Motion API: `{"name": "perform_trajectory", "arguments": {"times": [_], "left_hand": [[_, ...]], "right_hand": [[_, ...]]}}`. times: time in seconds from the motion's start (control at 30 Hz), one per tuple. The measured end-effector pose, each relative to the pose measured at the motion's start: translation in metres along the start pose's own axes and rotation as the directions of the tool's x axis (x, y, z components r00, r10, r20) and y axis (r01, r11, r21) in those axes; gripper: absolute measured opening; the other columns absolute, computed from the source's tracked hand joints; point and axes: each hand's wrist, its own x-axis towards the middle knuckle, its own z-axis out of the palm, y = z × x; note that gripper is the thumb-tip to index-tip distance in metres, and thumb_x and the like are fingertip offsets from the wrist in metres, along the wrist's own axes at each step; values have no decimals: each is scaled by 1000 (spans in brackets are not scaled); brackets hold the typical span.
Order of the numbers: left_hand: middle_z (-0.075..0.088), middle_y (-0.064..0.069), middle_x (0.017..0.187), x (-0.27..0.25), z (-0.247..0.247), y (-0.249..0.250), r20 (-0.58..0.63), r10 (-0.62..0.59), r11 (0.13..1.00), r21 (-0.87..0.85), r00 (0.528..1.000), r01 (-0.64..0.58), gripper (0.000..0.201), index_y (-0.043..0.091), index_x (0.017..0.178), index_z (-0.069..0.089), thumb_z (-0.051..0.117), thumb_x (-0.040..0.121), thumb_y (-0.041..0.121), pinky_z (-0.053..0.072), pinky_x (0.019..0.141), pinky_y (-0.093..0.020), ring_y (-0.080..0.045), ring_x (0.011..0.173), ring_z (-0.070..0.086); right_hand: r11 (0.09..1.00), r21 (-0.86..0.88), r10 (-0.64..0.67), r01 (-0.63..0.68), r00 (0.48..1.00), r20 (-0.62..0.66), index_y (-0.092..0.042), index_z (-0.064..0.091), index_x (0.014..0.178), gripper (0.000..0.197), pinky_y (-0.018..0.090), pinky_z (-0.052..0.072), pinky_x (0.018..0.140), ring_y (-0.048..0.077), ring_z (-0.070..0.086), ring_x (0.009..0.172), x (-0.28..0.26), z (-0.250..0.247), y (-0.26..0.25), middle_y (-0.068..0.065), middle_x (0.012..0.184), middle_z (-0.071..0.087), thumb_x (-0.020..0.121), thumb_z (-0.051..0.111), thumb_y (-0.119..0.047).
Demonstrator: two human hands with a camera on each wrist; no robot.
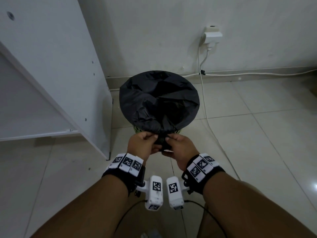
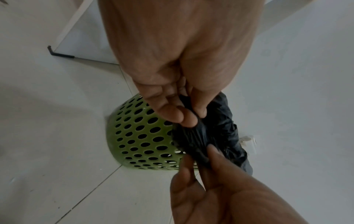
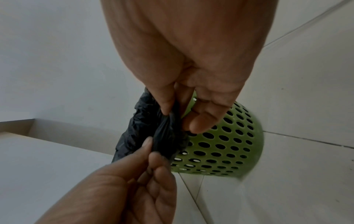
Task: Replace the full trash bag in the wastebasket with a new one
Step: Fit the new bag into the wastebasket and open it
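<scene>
A black trash bag lines a green perforated wastebasket standing on the tiled floor by the wall. Its edge is folded over the rim. At the near rim my left hand and right hand both pinch a gathered bunch of the bag's black plastic. In the left wrist view the left hand pinches the bag beside the wastebasket, and the right hand grips it from below. The right wrist view shows the right hand pinching the bag in front of the wastebasket, with the left hand.
A white cabinet panel stands close to the left of the basket. A wall socket with a plug sits on the wall, and its white cable runs down and across the floor right of the basket.
</scene>
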Motion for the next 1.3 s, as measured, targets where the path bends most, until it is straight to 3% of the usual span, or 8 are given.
{"name": "perform_trajectory", "arguments": {"times": [0.23,0.47,0.63,0.77,0.87,0.97,1.2,1.3], "left_hand": [[53,-4,48,18,-14,-9,-3,-26,991,130,1000,26,19,11,69,72,73,88,13,41,58,-31,-17,46,44],[55,9,44,27,-22,-11,65,-34,968,250,997,17,16,14,75,71,70,91,14,52,68,-36,-13,47,52],[73,-11,80,26,-26,-7,95,71,909,403,993,-104,15,6,90,75,67,92,19,58,74,-39,-27,74,67],[74,-13,90,20,-25,-10,58,161,854,492,985,-169,23,1,92,76,67,92,22,49,72,-31,-21,85,67],[76,-2,88,5,-19,-10,51,229,880,416,972,-229,13,11,89,78,69,91,19,49,71,-23,-11,83,68],[78,4,91,-5,-11,-15,71,193,936,286,979,-206,15,17,92,80,65,92,14,56,85,-28,-9,88,72],[75,-16,99,-19,-1,-10,102,5,1000,-27,995,-3,25,1,105,71,46,99,-1,61,76,-29,-23,89,74],[70,-20,110,-16,4,-10,81,24,999,20,996,-26,23,3,115,62,44,100,1,63,77,-40,-30,95,73]], "right_hand": [[999,-52,-17,11,993,-119,-6,68,90,8,29,49,51,19,59,62,9,-14,2,12,80,67,93,61,-4],[999,21,-41,48,968,-249,-6,57,76,20,31,48,49,20,47,48,8,-9,7,14,68,56,87,59,10],[920,-354,-235,167,959,-159,-17,69,68,39,45,57,65,25,57,55,8,-7,13,10,71,67,89,51,11],[793,-571,-328,212,938,-107,-12,76,88,27,46,58,76,30,68,78,7,-4,14,11,89,74,89,52,-1],[747,-615,-369,253,927,-68,-2,70,79,21,49,56,74,34,67,78,3,3,12,16,80,72,85,55,-15],[833,-511,-290,210,953,-83,7,60,76,46,62,53,76,46,62,83,0,15,12,29,79,65,74,52,-38],[871,-457,-218,181,976,-29,2,68,82,32,54,55,79,40,66,84,-9,21,4,24,84,69,83,57,-28],[834,-501,-250,232,968,31,-6,73,83,27,53,56,79,32,69,82,-5,20,5,14,83,73,79,53,-24]]}}
